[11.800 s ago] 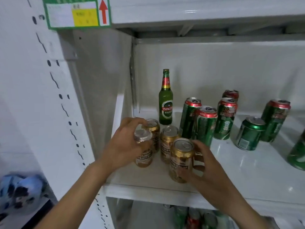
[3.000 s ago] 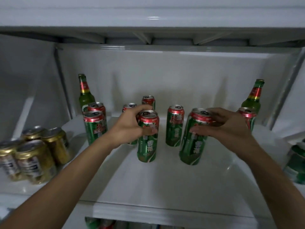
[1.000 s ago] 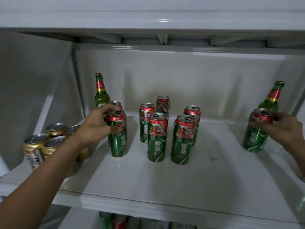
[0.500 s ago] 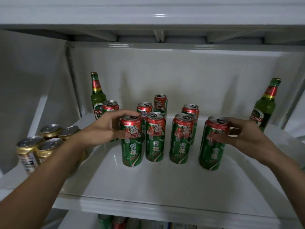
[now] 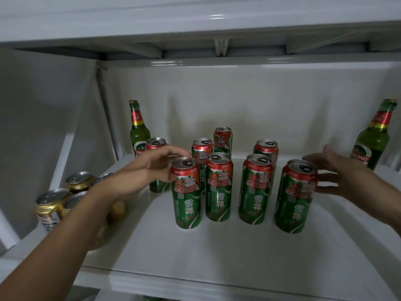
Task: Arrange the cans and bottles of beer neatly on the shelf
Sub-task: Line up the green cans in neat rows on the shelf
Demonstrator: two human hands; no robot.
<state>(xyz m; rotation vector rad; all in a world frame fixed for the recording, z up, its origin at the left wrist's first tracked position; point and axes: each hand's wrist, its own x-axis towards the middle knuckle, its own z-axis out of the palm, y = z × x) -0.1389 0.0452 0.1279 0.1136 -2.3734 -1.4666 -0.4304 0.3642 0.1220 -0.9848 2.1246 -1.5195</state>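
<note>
up front on the white shelf (image 5: 217, 253) stand four tall green cans with red tops, in a loose row. the left hand (image 5: 160, 165) reaches in from the lower left, its grip curled loosely beside the rim of the leftmost front can (image 5: 187, 197); whether the fingers actually clasp it, i cannot tell. the right hand (image 5: 338, 172) comes in from the right, fingers spread, its fingertips resting against the upper side of the rightmost front can (image 5: 296, 197). between those two stand the second front can (image 5: 218, 187) and the third front can (image 5: 255, 190), all upright. more green cans stand behind them. a green bottle (image 5: 138, 131) stands at the back left, another bottle (image 5: 374, 137) at the back right. gold cans (image 5: 54, 203) cluster at the left edge, partly hidden by the left forearm.
</note>
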